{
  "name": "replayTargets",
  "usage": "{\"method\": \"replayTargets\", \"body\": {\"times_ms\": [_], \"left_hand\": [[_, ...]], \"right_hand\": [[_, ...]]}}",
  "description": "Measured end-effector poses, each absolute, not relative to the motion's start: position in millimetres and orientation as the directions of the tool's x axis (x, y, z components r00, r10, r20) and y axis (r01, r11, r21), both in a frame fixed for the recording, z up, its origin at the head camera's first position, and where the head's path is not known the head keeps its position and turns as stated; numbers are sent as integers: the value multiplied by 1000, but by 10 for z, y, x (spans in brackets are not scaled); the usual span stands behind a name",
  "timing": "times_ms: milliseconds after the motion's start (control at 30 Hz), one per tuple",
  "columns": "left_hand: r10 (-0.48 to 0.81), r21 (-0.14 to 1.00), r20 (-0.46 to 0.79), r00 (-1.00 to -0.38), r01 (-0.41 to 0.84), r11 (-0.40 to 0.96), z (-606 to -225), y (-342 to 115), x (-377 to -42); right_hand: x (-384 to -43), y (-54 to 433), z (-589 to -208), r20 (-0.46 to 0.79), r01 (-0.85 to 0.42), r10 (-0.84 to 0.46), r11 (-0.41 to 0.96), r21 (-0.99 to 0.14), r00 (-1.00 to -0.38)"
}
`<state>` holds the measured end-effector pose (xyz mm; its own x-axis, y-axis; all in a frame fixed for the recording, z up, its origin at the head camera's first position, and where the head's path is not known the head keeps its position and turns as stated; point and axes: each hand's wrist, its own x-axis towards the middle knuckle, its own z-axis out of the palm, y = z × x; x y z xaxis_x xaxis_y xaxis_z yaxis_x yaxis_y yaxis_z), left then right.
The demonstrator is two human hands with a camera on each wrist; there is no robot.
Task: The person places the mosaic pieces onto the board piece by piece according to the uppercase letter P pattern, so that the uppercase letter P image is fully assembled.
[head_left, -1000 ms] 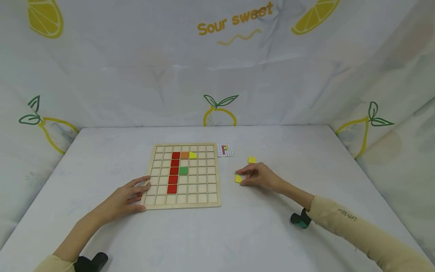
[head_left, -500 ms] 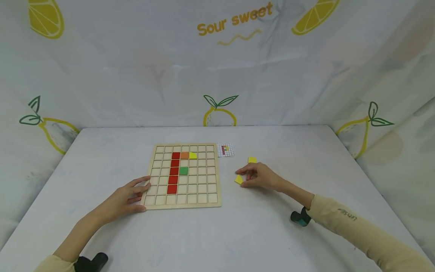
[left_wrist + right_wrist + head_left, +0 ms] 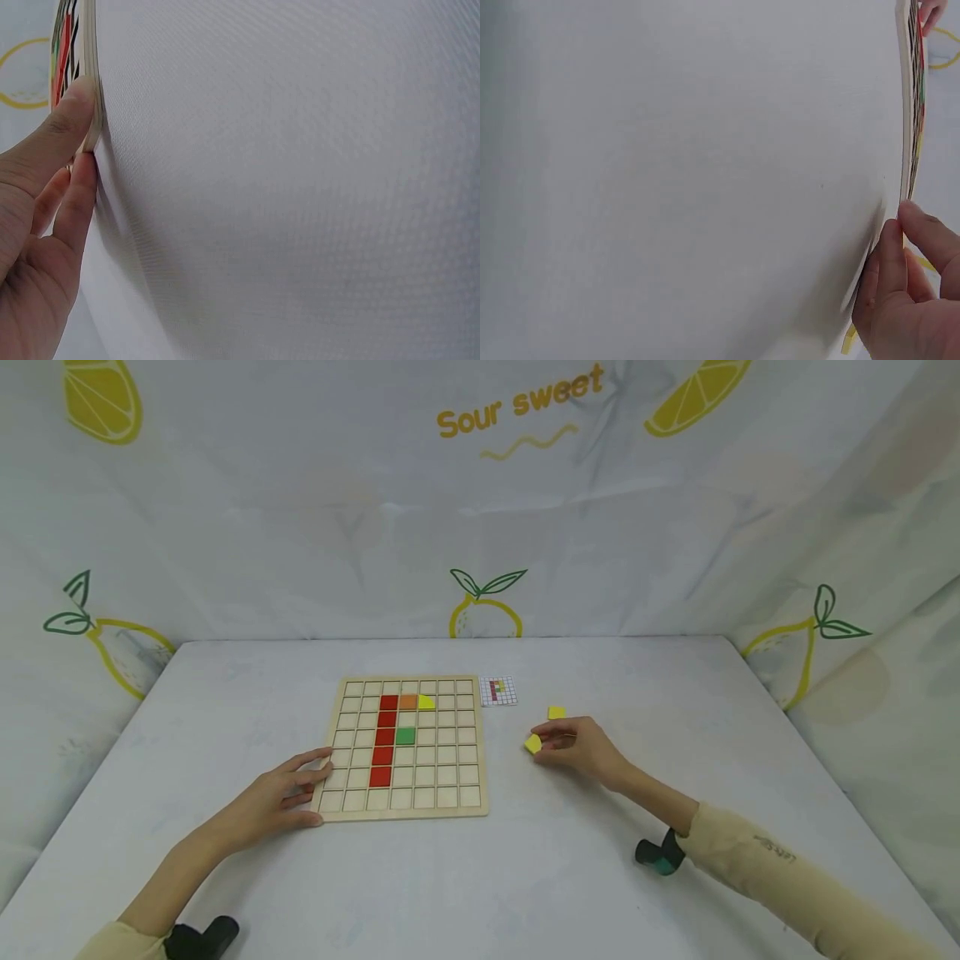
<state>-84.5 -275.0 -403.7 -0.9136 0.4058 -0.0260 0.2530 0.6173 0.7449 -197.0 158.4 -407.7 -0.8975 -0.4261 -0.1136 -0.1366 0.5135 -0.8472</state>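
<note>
A wooden grid board [image 3: 399, 815] lies on the table, bearing a column of red tiles [image 3: 383, 737], an orange tile [image 3: 408, 702], a yellow quarter-round tile [image 3: 425, 702] and a green tile [image 3: 405, 736]. My left hand [image 3: 273, 806] touches the board's left edge, fingers spread, with the thumb at the near corner. To the right of the board, my right hand [image 3: 585, 750] pinches a yellow tile [image 3: 532, 744] between thumb and fingertips. In the right wrist view that tile is nearly all hidden by the fingers. Another yellow tile [image 3: 557, 712] lies just beyond the right hand.
A small printed pattern card [image 3: 498, 691] lies at the board's far right corner. White cloth with lemon prints covers the table [image 3: 450, 885] and hangs behind it. Dark camera mounts [image 3: 660, 853] are worn at both wrists.
My right hand has moved slightly right and away from me with the yellow tile, which has turned between the fingers. My left hand and the board stay in place.
</note>
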Motion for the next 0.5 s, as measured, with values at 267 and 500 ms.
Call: {"method": "replayTargets", "body": {"times_ms": [267, 500], "left_hand": [[401, 737, -29, -916, 252, 627, -4031, -2745, -846], [396, 734, -31, -918, 248, 632, -4038, -2752, -845]], "right_hand": [[-1868, 1574, -4044, -163, 17, -319, 416, -909, -934], [-1810, 1503, -4048, -157, 30, -273, 419, -908, -949]]}}
